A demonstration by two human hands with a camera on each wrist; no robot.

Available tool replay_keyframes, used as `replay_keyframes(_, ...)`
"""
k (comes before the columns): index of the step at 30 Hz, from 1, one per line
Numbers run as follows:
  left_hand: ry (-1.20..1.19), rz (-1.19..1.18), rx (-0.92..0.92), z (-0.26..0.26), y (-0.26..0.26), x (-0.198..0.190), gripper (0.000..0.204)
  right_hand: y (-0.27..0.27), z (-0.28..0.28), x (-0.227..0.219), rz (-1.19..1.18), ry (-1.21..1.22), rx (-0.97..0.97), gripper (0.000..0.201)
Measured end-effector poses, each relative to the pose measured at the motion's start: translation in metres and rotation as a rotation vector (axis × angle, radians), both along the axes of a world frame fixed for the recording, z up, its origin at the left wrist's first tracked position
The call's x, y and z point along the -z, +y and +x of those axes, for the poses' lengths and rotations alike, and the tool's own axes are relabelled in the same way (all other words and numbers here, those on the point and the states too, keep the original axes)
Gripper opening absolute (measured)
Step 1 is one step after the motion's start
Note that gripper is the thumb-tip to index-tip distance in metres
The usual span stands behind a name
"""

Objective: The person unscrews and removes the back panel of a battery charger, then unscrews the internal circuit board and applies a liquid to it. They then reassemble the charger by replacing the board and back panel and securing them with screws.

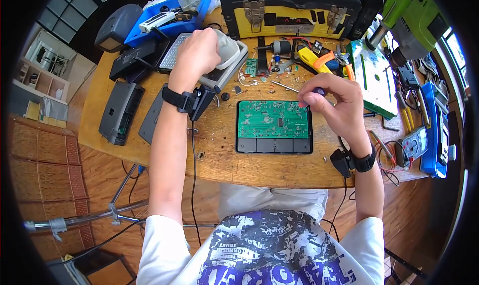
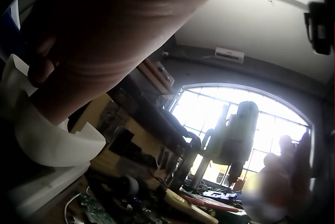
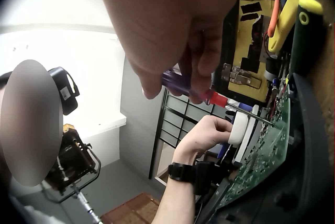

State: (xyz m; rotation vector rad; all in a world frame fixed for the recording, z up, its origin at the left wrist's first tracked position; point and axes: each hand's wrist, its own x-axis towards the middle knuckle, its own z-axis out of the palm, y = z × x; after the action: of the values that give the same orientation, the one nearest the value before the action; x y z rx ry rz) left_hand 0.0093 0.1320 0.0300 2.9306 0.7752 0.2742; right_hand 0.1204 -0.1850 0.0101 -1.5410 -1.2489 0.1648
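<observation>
My right hand (image 1: pixel 337 98) grips a screwdriver (image 3: pixel 178 82) with a purple handle and a red collar. Its metal shaft slants down to the green circuit board (image 1: pixel 264 120), near the board's upper right corner in the head view. That board lies in a black plastic casing (image 1: pixel 274 145) on the workbench. Off to the left, my left hand (image 1: pixel 196 50) reaches down into a white, rounded plastic container (image 2: pixel 57 140). The rim hides its fingertips, and I cannot tell whether they hold anything. Below the container is a flat grey-white device (image 1: pixel 230 70).
A black and yellow toolbox (image 1: pixel 289 18) stands behind. Pliers, cutters (image 1: pixel 327 60) and small scraps litter the wooden bench (image 1: pixel 214 155). A green drill stand (image 1: pixel 416 18) and a multimeter (image 1: pixel 414 142) are at right; black plastic casings (image 1: pixel 119 113) lie left.
</observation>
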Motion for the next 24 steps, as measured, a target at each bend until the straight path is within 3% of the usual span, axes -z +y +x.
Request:
replay_keyframes(7, 0.068, 0.071, 0.066, 0.004, -0.001, -0.001, 0.012, 0.0, 0.0, 0.0, 0.042, -0.125, -0.017, 0.022)
replay_keyframes(24, 0.178, 0.1, 0.203, 0.011, 0.004, -0.015, 0.006, -0.001, 0.0, -0.002, 0.045, -0.159, -0.017, 0.018)
